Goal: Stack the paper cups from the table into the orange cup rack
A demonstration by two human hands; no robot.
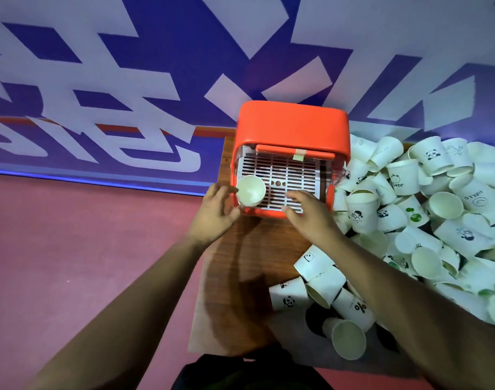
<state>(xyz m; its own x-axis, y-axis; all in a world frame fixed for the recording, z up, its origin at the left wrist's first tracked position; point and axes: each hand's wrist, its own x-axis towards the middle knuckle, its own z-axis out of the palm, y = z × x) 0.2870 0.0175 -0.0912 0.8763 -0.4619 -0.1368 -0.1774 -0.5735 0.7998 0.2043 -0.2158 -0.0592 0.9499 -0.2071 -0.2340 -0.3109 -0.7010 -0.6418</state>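
While the orange plastic cup rack (292,122) is stood at the far end of the brown wooden tabletop (240,263), a single white paper cup (251,190) is seen upright, mouth up, on the front left corner of the rack's white slotted tray (282,175). The left hand (215,211) is held just beside that cup with fingers spread and relaxed; nothing is gripped by it, and whether the cup's wall is touched cannot be told. The right hand (311,213) is laid over the tray's front edge with fingers loosely bent, and nothing is held in it. A large heap of white paper cups (426,209), many printed with pandas and other small figures, is piled on the right part of the tabletop against the rack's right side. A few tipped cups (319,282) are found nearer, beside the right forearm
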